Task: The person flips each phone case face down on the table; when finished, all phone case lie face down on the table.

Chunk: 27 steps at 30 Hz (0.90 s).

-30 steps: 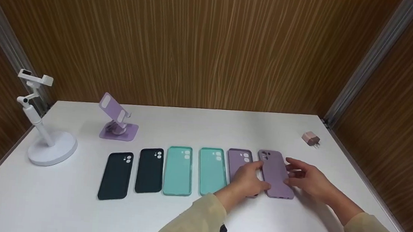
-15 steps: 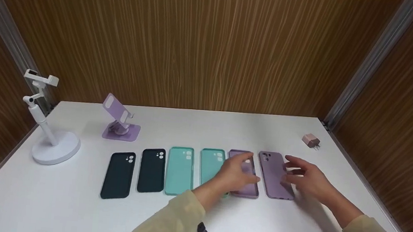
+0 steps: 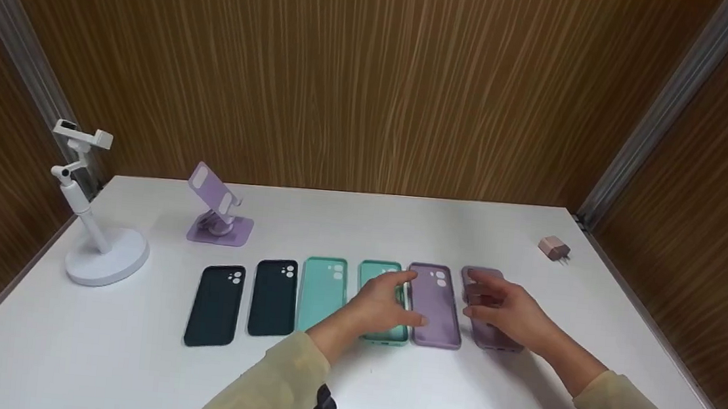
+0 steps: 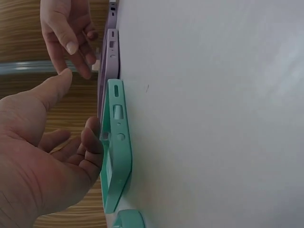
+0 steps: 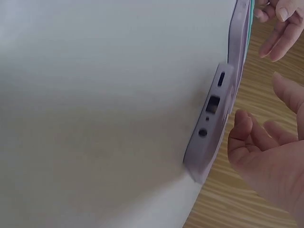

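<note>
Holds left hand (image 3: pixel 378 306), loosely spread and gripping nothing, over the teal case (image 3: pixel 390 334) left of the upturned purple case (image 3: pixel 438 306). Holds right hand (image 3: pixel 514 313) likewise above the face-down case (image 3: pixel 494 338) to its right.

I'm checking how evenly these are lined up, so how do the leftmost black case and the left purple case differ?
In the head view, the leftmost black case slants right toward its far end; the left purple case slants left. The left hand overlaps the left purple case there, while the leftmost black case is uncovered. One is black, the other purple. Both lie flat, camera openings near the far right corner.
</note>
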Motion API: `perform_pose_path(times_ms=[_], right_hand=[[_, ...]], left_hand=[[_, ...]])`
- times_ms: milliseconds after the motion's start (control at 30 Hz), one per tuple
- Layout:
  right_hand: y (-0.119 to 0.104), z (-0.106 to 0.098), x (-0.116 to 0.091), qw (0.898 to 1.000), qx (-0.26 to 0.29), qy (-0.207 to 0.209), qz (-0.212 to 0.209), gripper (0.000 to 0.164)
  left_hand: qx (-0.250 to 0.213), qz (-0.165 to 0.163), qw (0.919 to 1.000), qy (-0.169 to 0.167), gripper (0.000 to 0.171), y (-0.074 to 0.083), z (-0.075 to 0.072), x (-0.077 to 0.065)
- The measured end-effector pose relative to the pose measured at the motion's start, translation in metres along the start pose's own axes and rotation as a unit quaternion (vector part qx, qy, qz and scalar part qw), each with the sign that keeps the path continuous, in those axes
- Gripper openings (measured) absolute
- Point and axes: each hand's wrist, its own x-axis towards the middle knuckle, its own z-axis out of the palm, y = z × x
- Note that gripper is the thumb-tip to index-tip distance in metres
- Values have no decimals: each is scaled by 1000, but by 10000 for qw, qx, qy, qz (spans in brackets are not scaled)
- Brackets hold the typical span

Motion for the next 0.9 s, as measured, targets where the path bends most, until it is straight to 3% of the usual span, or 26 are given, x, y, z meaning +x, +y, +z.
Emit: perform_pose_path(times_ms=[600,900], right_hand=[[0,4,5,9965,442,-566,424,80],[4,6,7,9967,121,-732,327,81]], left_hand=[[474,153,9952,-845,107,-14,-4,4],[1434,435,9850,-859,111,-13,2,3]])
